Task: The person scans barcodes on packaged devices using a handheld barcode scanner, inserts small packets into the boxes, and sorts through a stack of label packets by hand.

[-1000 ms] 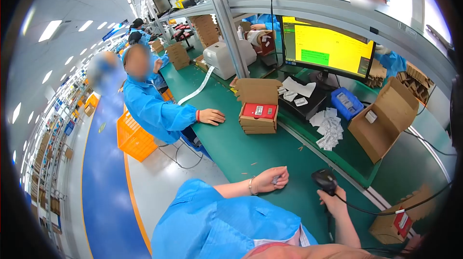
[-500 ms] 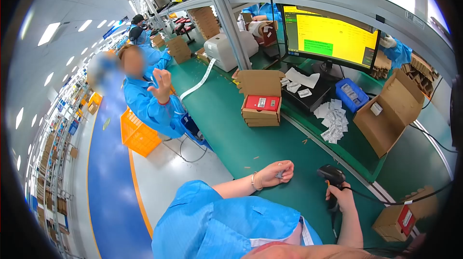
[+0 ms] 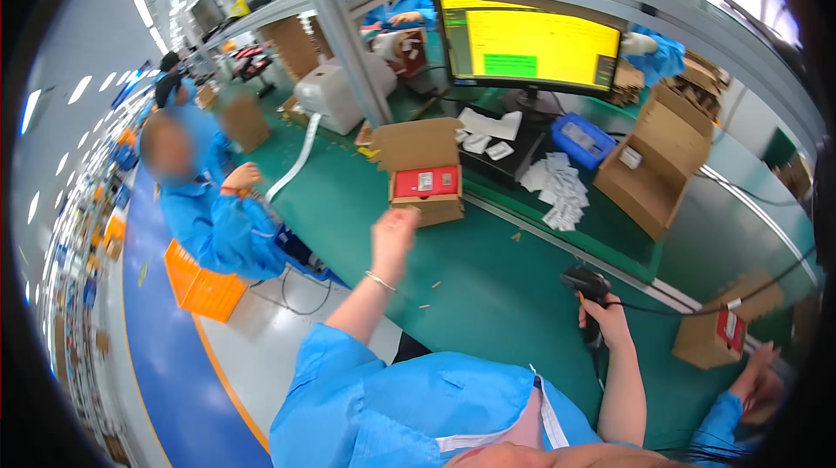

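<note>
My right hand point(image 3: 609, 320) is wrapped round the handle of a black barcode scanner point(image 3: 585, 282), held above the green bench. My left hand point(image 3: 396, 231) is closed and a little blurred, at the near left corner of an open cardboard box point(image 3: 431, 207). I cannot make out what its fingers hold, nor whether they touch the box. Inside that box lies a red box point(image 3: 424, 181) with white labels on top. The scanner's cable runs off to the right.
Behind the box stand a monitor point(image 3: 531, 41) and a pile of small white packets point(image 3: 557, 194). A blue tray point(image 3: 583, 141) and an open carton point(image 3: 653, 168) are to the right. A co-worker point(image 3: 205, 215) is at left; another person's hand point(image 3: 759, 368) shows at lower right.
My left hand has moved forward and left to the cardboard box; the small greyish item seen in it earlier is hidden. The view has shifted. The left co-worker's raised hand has come down.
</note>
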The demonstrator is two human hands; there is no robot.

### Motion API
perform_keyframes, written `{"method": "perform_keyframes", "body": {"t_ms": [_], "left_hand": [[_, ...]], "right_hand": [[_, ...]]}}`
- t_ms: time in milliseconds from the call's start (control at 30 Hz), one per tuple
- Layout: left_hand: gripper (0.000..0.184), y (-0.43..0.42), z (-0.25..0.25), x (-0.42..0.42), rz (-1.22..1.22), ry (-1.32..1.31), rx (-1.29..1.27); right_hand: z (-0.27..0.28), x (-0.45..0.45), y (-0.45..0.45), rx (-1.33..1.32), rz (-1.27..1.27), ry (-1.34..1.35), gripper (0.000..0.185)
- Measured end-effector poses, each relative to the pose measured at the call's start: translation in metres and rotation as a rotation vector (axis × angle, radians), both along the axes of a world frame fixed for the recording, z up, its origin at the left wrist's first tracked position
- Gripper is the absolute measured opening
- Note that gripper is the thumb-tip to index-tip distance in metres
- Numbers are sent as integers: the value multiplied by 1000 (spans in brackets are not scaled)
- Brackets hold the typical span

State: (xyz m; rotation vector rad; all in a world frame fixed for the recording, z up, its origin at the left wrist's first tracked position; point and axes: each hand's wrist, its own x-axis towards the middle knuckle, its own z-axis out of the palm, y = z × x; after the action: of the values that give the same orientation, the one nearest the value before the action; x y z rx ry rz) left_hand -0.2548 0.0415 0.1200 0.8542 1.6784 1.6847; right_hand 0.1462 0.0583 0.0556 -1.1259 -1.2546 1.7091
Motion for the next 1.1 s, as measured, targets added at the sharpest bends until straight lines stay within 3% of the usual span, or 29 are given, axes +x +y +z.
{"method": "perform_keyframes", "body": {"t_ms": [67,200,233,300,333,433,500,633,700,733,833,1100], "left_hand": [[19,19,-2,-43,212,421,271],[35,39,9,-74,209,601,-146],[35,48,-4,-84,189,596,-140],[37,59,-11,-84,121,915,-138],[34,63,-12,-87,72,872,-221],[25,72,-12,-95,15,1097,-247],[25,65,-3,-97,-73,1108,-168],[25,27,2,-80,-330,800,-84],[25,5,5,-58,-516,560,-153],[24,-3,8,-44,-585,554,-154],[24,-15,-3,-11,-699,484,-109],[26,-13,-19,35,-765,536,-113]], "right_hand": [[-1,-2,-2,29,-23,17,20],[-1,-6,-8,39,-107,10,15],[-3,-7,-8,49,-126,12,16],[1,-9,-14,56,-163,20,16],[4,-11,-17,54,-185,14,16],[4,-14,-27,70,-215,-1,17],[15,-19,-46,107,-211,9,17],[74,-25,-107,275,30,-132,31],[100,-36,-127,713,53,-235,40],[117,-38,-138,658,45,-315,49],[141,-39,-151,699,60,-431,53],[138,-29,-163,583,-5,-541,56]]}}
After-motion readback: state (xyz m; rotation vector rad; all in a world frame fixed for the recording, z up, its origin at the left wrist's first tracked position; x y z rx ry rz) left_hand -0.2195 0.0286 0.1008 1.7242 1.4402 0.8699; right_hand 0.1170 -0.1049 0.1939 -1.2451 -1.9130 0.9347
